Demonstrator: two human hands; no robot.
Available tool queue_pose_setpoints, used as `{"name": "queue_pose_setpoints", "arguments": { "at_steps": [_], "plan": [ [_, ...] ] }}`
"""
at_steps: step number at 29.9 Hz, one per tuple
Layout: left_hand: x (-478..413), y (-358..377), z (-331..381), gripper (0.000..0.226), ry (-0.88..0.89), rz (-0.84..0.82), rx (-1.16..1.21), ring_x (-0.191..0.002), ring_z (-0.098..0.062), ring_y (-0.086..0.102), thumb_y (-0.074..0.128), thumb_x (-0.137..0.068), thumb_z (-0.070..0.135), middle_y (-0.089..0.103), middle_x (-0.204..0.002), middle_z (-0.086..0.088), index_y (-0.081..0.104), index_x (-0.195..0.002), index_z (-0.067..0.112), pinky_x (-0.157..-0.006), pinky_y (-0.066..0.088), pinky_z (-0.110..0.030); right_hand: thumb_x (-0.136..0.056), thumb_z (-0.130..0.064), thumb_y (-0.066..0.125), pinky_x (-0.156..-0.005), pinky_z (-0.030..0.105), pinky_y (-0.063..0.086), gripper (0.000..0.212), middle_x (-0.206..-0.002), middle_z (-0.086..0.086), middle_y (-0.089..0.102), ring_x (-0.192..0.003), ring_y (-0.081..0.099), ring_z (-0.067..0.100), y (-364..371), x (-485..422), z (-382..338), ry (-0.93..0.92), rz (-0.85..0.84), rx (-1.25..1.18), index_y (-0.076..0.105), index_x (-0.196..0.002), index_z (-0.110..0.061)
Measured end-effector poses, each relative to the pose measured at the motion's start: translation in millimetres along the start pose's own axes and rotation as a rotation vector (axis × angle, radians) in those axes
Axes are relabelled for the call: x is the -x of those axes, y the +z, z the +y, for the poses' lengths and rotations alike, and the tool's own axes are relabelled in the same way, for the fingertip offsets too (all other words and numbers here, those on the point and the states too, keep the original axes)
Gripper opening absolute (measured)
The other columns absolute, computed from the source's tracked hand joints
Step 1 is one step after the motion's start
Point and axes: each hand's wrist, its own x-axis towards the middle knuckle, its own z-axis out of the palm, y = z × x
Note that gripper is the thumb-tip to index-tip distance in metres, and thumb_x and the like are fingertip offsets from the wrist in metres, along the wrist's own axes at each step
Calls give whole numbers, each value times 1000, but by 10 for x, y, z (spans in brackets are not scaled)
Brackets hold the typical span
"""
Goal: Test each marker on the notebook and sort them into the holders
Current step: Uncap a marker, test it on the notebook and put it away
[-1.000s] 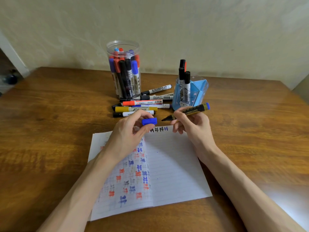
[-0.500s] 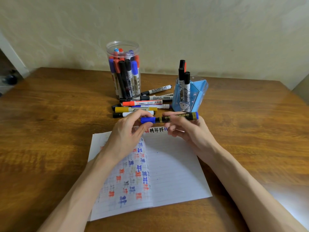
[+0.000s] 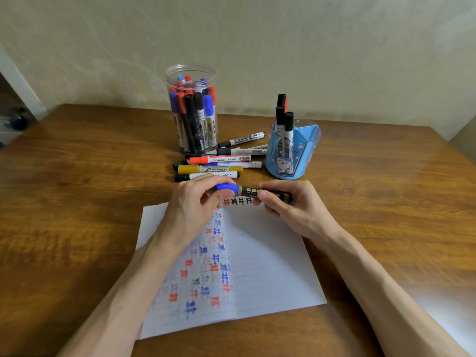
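Marker (image 3: 253,191) with blue cap (image 3: 228,188) back on, held flat over the top of the notebook (image 3: 270,266), left hand (image 3: 190,210) pinching the cap, right hand (image 3: 296,210) gripping the body. Test likely done; sorting next.

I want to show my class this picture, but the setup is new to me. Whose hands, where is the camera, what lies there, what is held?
No machine: a person's bare hands, filmed from a camera worn on their head, looking down. On the wooden table lie a scribbled notebook, loose markers, a clear jar and a blue holder, both with markers inside. The left hand pinches the blue cap and the right hand grips the barrel of one marker above the notebook.
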Motion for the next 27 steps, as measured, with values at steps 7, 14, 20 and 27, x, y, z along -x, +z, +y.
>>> {"name": "queue_pose_setpoints", "arguments": {
  "at_steps": [7,14,20,27],
  "plan": [
    [-11,14,34,22,-12,-2,7,-78,-8,66,70,-94,7,67,-88,18,76,-113,19,-68,55,-16,-98,-25,70,-66,16,51,20,-90,-3,79,-71,64,3,47,-21,4,-6,14,-4,75,-117,-20],
    [-88,46,125,21,-84,8,131,-101,-1,66,70,-95,19,70,-110,11,70,-115,20,-79,54,-14,-103,-24,67,-78,17,54,15,-95,-10,79,-94,71,1,-26,-39,-138,41,392,-118,81,-106,-19],
    [-249,-26,241,19,-141,94,198,-103,-3,67,66,-98,27,71,-110,10,67,-116,22,-81,53,-11,-104,-24,53,-108,34,49,39,-143,-11,62,-129,55,2,-139,-29,3,114,736,-6,60,-142,-29],
    [-538,37,551,16,-64,221,369,-87,-15,74,64,-101,12,71,-103,-6,65,-116,8,-76,56,-19,-93,-49,49,-120,47,42,70,-162,-9,43,-145,43,8,-8,-33,-4,138,637,2,36,-160,-33]
  ]
}}
